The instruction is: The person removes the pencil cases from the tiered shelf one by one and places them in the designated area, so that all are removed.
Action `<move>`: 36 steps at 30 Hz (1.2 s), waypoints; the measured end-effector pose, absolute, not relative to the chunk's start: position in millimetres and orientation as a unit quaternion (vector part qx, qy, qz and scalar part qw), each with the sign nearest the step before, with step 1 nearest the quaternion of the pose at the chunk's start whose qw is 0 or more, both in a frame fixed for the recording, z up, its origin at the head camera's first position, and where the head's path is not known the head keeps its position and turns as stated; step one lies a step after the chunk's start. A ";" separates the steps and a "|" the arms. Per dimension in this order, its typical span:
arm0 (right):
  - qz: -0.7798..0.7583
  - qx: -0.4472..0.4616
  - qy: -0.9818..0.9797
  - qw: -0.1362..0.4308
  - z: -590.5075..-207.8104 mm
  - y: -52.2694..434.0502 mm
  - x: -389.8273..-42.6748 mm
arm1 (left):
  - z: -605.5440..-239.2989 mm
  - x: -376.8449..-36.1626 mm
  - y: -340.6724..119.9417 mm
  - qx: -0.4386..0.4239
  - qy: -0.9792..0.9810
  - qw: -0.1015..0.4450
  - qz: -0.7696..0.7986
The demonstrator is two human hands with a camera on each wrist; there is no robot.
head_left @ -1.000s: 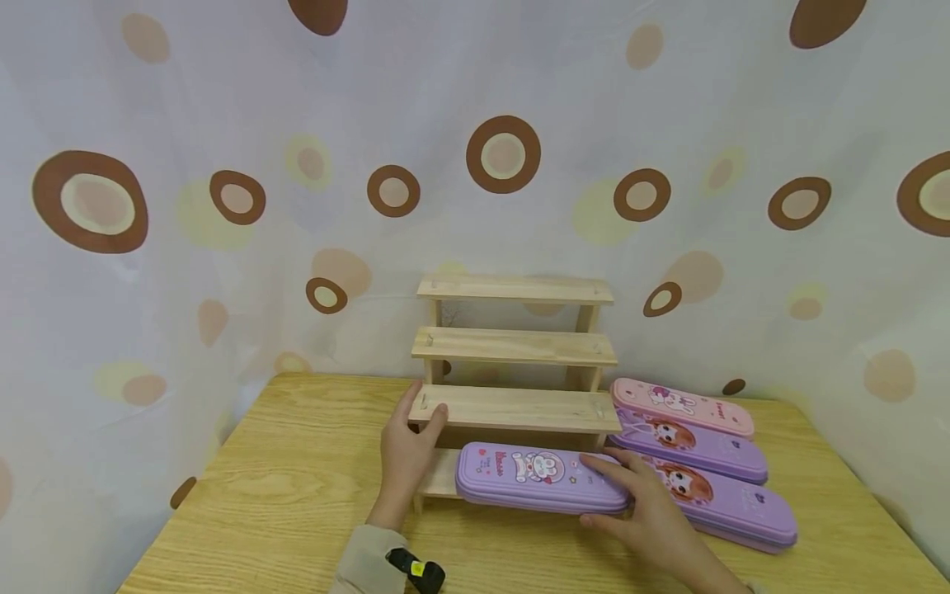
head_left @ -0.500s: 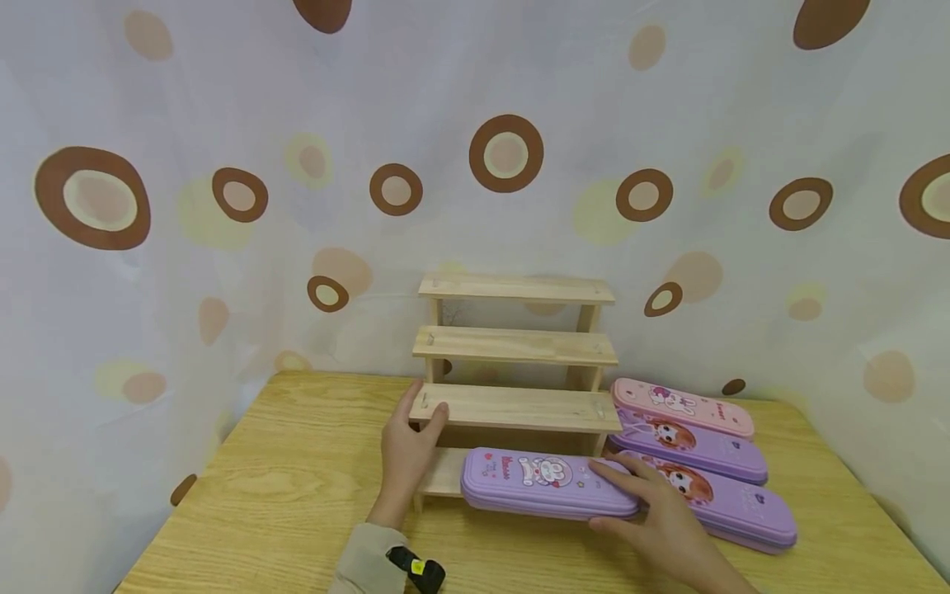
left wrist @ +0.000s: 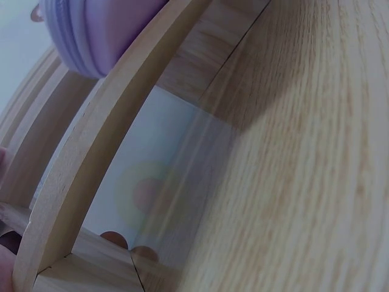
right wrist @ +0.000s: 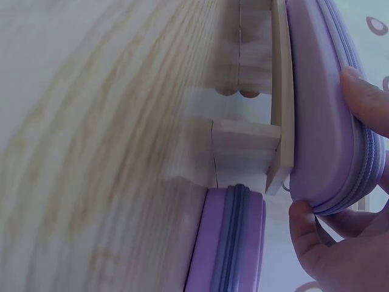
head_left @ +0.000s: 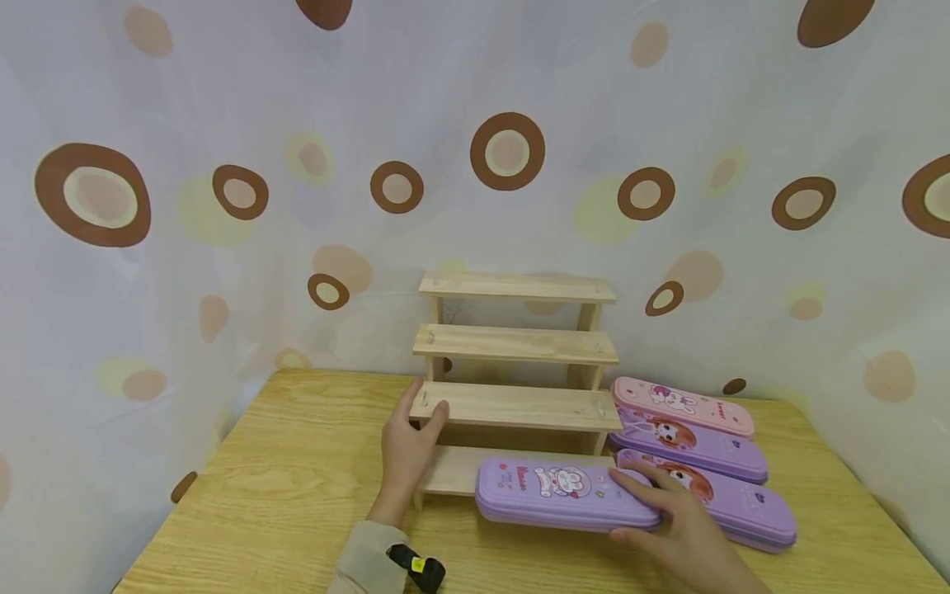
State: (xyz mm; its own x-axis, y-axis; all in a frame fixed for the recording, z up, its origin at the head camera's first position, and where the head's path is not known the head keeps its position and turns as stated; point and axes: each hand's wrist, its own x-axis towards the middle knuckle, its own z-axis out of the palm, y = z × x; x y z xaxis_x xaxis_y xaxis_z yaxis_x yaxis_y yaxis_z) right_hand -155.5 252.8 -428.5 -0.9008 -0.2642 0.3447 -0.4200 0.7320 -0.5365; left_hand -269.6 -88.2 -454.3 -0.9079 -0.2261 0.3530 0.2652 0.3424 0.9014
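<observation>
A stepped wooden rack point(head_left: 515, 346) stands at the back of the table. My left hand point(head_left: 411, 450) holds its left side, thumb and fingers around the end of the second step. My right hand point(head_left: 679, 528) grips the right end of a purple pencil case point(head_left: 564, 493) with a bunny print, thumb below and fingers on top. The case lies partly on the rack's lowest step point(head_left: 454, 470), overhanging to the right. In the right wrist view the purple pencil case point(right wrist: 322, 115) rests against the step's edge point(right wrist: 281, 91). The left wrist view shows the case's end point(left wrist: 100, 30) above the wooden step point(left wrist: 91, 170).
Three more pencil cases lie right of the rack: a pink one point(head_left: 683, 406), a purple one point(head_left: 693, 441) and another purple one point(head_left: 735, 503) nearest my right hand. The wooden table point(head_left: 282, 487) stretches left. A dotted curtain point(head_left: 223, 206) hangs behind.
My right hand has slid the bunny pencil case to the right along the lowest step, uncovering more of the step's left part. The left hand has stayed on the rack.
</observation>
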 end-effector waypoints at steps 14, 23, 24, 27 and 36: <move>0.305 0.180 -0.926 0.132 -425.9 280.7 -137.9 | -451.6 -269.8 -88.3 -0.018 -0.790 0.213 -0.575; 0.293 0.161 -0.933 0.132 -426.9 304.3 -124.0 | -452.6 -269.3 -88.7 -0.017 -0.797 0.210 -0.566; 0.294 0.156 -0.935 0.124 -426.6 306.6 -122.8 | -452.8 -269.5 -88.8 -0.019 -0.797 0.208 -0.566; 0.287 0.134 -0.944 0.095 -424.9 313.7 -120.0 | -451.5 -269.1 -88.8 -0.024 -0.792 0.209 -0.573; 0.245 0.096 -0.964 0.047 -426.0 337.2 -115.1 | -450.6 -266.4 -88.0 -0.026 -0.781 0.207 -0.588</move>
